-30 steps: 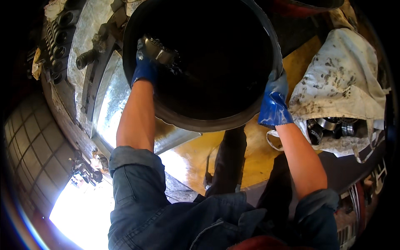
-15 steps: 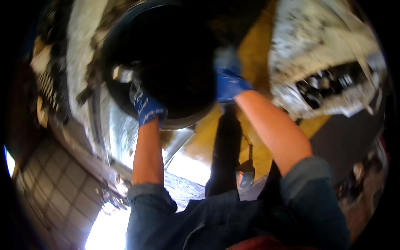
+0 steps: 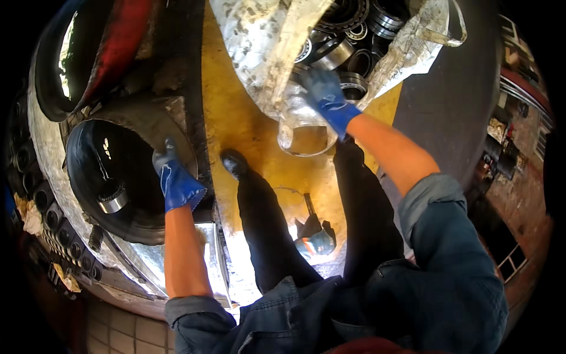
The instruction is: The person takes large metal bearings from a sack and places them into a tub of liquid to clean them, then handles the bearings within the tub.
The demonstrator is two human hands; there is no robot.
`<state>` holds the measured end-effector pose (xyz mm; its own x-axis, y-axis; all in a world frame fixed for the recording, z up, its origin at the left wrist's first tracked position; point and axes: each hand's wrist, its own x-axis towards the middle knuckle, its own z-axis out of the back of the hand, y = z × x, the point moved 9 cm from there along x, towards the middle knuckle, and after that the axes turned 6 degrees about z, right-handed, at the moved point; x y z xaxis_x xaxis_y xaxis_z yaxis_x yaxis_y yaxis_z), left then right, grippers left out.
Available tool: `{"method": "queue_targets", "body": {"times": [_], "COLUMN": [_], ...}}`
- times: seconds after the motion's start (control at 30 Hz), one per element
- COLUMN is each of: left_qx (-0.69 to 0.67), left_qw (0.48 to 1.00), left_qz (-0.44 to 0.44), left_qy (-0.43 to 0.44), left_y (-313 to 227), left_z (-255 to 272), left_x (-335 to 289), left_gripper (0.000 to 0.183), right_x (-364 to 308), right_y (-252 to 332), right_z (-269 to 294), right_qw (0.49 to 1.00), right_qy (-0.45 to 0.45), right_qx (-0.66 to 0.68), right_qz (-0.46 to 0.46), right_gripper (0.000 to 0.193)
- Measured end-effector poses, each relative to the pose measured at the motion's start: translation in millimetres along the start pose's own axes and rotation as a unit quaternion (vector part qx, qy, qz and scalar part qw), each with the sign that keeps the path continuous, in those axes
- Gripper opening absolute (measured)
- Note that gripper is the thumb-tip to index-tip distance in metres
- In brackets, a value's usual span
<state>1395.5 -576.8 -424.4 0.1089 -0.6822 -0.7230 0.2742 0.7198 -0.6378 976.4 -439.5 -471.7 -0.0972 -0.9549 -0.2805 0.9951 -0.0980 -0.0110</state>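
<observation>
Dark blue sleeves (image 3: 454, 218) and bare forearms are coming up from the lower edge, dark trouser legs (image 3: 271, 224) are standing between them; left hand (image 3: 177, 180), blue glove, is lying at the inner rim of a dark round tub (image 3: 162, 121), thumb up, fingers partly curled, cannot tell if it is gripping; right hand (image 3: 331, 105), same glove, is hovering at the mouth of a stained white bag (image 3: 247, 47), fingers blurred, looking loosely spread, nothing seen in them, cannot tell if touching; metal bearings (image 3: 352, 85) are filling the bag mouth just beyond and beside that hand; one shiny metal ring (image 3: 113, 200) is sitting inside the tub, left of and apart from the left hand; orange-and-grey tool (image 3: 316, 239), blurry, is lying between the legs; yellow floor (image 3: 227, 88) is running between tub and bag; farther up left, a red drum (image 3: 121, 47) is standing beyond the tub, and dark rings (image 3: 63, 236) are lining the far left side
</observation>
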Motion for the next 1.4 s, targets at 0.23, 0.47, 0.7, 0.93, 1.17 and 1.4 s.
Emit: {"method": "queue_targets", "body": {"times": [0.23, 0.47, 0.7, 0.93, 1.17, 1.4], "left_qx": [-0.011, 0.101, 0.644, 0.350, 0.319, 0.309], "left_qw": [0.996, 0.986, 0.728, 0.907, 0.926, 0.942], "left_qz": [0.033, 0.039, -0.230, 0.048, 0.088, 0.046], "left_qy": [-0.084, -0.126, -0.056, -0.230, -0.184, -0.120], "left_y": [7.8, -5.9, -25.2, -10.6, -8.0, -0.4], "left_z": [-8.5, -5.5, -37.4, 19.1, 30.6, 24.6], "left_x": [-1.1, -4.3, -17.1, 27.6, 7.5, -2.3], "left_gripper": [0.041, 0.052, 0.044, 0.052, 0.045, 0.041], "right_x": [73.0, 95.4, 98.2, 75.5, 20.7, -15.1], "right_y": [-99.4, -102.6, -85.1, -115.2, -39.8, 19.5], "right_z": [-50.5, -73.5, -129.3, -78.9, 32.6, 131.5], "right_qw": [0.967, 0.936, 0.911, 0.881, 0.828, 0.677], "right_qy": [0.151, 0.325, 0.342, 0.428, 0.490, 0.465], "right_qx": [-0.160, 0.026, 0.006, 0.056, 0.271, 0.570], "right_qz": [0.130, 0.130, 0.229, 0.191, 0.016, 0.017], "right_gripper": [0.053, 0.060, 0.076, 0.080, 0.041, 0.044]}}
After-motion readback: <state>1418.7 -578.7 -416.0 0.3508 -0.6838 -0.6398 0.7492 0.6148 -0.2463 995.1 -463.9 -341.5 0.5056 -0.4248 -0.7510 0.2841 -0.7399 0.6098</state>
